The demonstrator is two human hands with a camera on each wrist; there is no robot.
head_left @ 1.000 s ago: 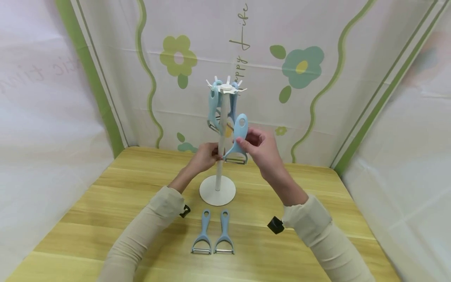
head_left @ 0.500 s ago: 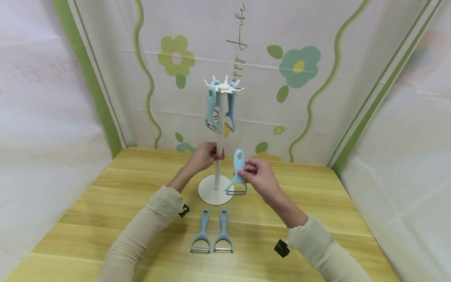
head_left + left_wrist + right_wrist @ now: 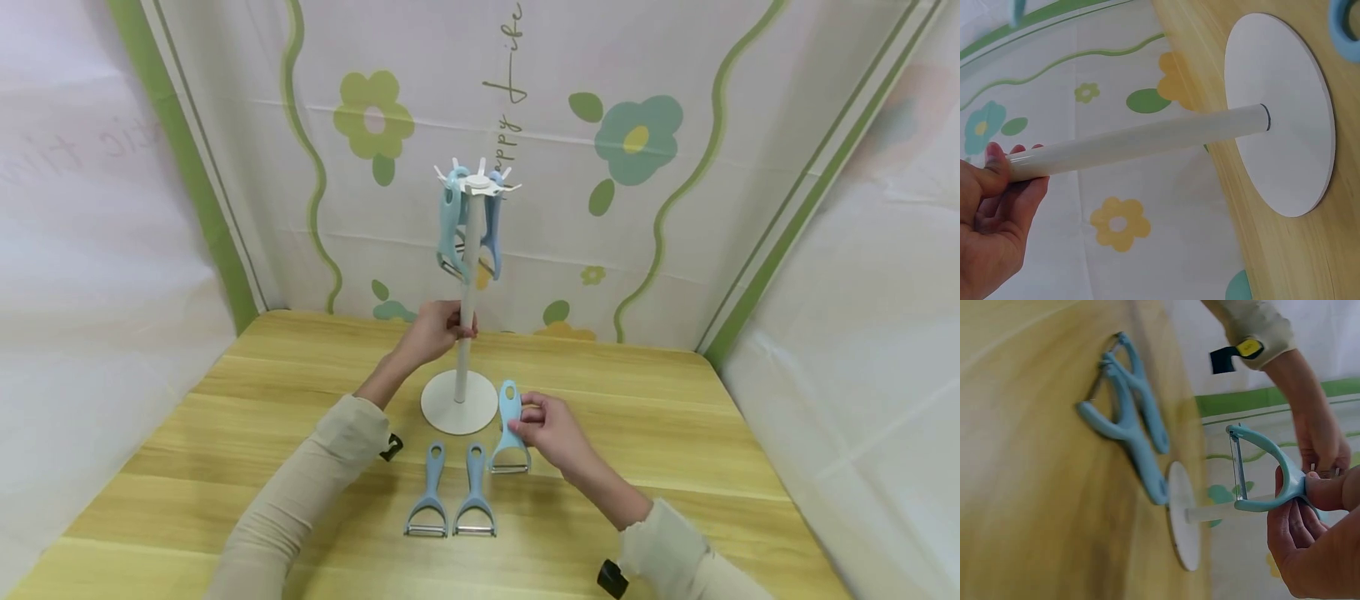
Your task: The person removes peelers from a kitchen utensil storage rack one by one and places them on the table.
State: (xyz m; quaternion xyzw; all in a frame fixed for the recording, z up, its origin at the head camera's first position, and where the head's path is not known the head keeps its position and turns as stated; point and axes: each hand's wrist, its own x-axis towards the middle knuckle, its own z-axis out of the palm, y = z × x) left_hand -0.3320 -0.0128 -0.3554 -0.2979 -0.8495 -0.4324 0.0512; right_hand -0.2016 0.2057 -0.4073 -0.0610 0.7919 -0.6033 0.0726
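Observation:
My left hand (image 3: 437,327) grips the pole (image 3: 1141,140) of a white stand about midway up, thumb and fingers wrapped round it. The stand's round base (image 3: 442,404) rests on the table. In my right hand (image 3: 553,433) a light blue peeler (image 3: 510,408) is pinched by its handle, blade end down, a little right of the base. The right wrist view shows this peeler (image 3: 1266,440) held apart from the tabletop. Two blue peelers, a left one (image 3: 433,479) and a right one (image 3: 476,483), lie side by side in front of the base.
Several blue peelers (image 3: 450,221) hang from the hooked top (image 3: 478,183) of the stand. The wooden table (image 3: 637,417) runs back to a printed cloth (image 3: 525,83), with cloth walls at both sides. A black clip (image 3: 612,578) hangs by the right sleeve.
My right hand has carried its peeler down and toward me, from beside the pole to near table height. My left hand has kept its grip on the pole.

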